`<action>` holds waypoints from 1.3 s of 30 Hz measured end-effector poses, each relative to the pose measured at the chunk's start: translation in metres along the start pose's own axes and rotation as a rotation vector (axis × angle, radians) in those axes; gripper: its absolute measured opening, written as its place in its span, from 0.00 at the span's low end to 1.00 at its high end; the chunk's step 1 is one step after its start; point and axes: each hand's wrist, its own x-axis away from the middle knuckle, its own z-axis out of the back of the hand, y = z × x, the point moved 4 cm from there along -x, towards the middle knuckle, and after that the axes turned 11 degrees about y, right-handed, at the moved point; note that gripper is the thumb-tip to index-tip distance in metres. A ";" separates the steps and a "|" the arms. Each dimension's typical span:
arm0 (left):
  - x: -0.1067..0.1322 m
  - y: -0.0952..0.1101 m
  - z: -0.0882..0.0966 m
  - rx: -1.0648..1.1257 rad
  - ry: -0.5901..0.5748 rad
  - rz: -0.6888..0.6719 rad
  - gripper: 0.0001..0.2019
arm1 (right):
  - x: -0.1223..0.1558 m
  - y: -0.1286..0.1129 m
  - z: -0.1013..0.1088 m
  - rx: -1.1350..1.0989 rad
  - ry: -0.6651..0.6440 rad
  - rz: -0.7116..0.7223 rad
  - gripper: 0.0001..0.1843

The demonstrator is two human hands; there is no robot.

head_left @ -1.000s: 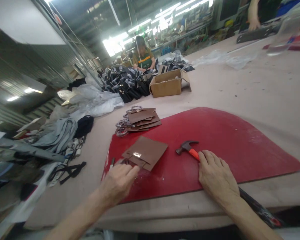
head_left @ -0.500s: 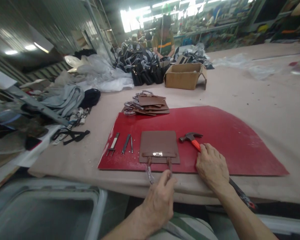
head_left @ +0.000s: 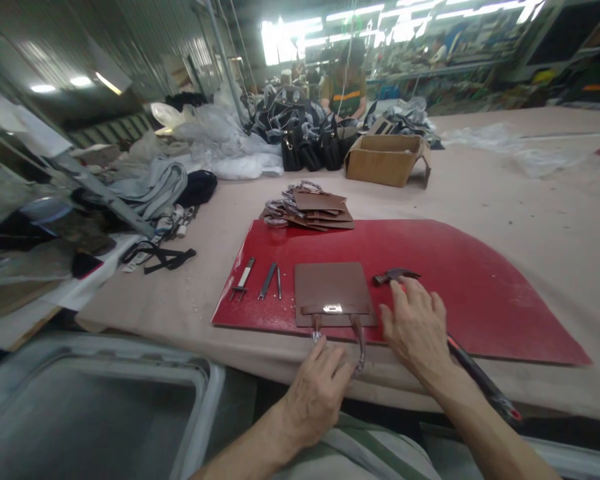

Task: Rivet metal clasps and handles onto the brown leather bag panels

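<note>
Panel (head_left: 332,283), brown and flat, lies before us on the red board (head_left: 480,293), which covers part of the desk (head_left: 505,183); its metal clasp (head_left: 333,309) faces up and its handle (head_left: 363,343) reaches past the board's near edge towards us. We rest the left hand (head_left: 317,390) over that handle, its grip loosely curled; we cannot say whether it pinches anything. We lay the right hand (head_left: 420,327) across a hammer (head_left: 483,379), its grip spread loosely over it. The hammer's head (head_left: 394,275) lies near the panel, on its right. Left of the panel we see a forked tool (head_left: 243,278) and two slimmer tools (head_left: 267,281) in a row. Beyond, similar panels (head_left: 325,210) are stacked at the board's far edge, and farther back a cardboard box (head_left: 381,161) stands beside black bags (head_left: 310,150).
</note>
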 end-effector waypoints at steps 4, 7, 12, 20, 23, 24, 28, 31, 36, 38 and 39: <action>-0.002 -0.002 0.002 0.018 0.014 -0.041 0.14 | -0.007 -0.057 -0.005 -0.268 -0.141 0.226 0.29; 0.002 -0.004 0.005 0.025 0.039 -0.084 0.13 | 0.001 -0.073 -0.024 -0.321 -0.283 0.288 0.31; 0.014 -0.011 0.000 0.043 0.023 -0.096 0.10 | 0.016 -0.070 -0.042 -0.289 -0.288 0.238 0.30; 0.020 -0.021 0.024 0.099 0.146 -0.041 0.12 | 0.028 -0.072 -0.042 -0.285 -0.236 0.196 0.31; 0.022 -0.045 0.041 0.036 0.258 0.018 0.13 | 0.033 -0.072 -0.043 -0.282 -0.197 0.196 0.30; 0.021 -0.057 0.047 -0.001 0.305 0.056 0.13 | 0.034 -0.072 -0.044 -0.281 -0.185 0.205 0.30; 0.010 -0.117 0.073 -0.193 0.434 0.308 0.06 | 0.036 -0.070 -0.045 -0.281 -0.157 0.236 0.30; -0.004 -0.163 0.086 -0.295 0.320 0.553 0.09 | 0.035 -0.069 -0.046 -0.281 -0.163 0.240 0.30; -0.033 -0.210 0.092 -0.404 -0.030 0.787 0.13 | 0.034 -0.070 -0.045 -0.319 -0.156 0.202 0.32; -0.046 -0.218 0.091 -0.411 -0.145 0.812 0.13 | 0.034 -0.070 -0.045 -0.338 -0.138 0.180 0.32; -0.052 -0.221 0.089 -0.409 -0.204 0.820 0.13 | 0.034 -0.069 -0.046 -0.348 -0.126 0.171 0.32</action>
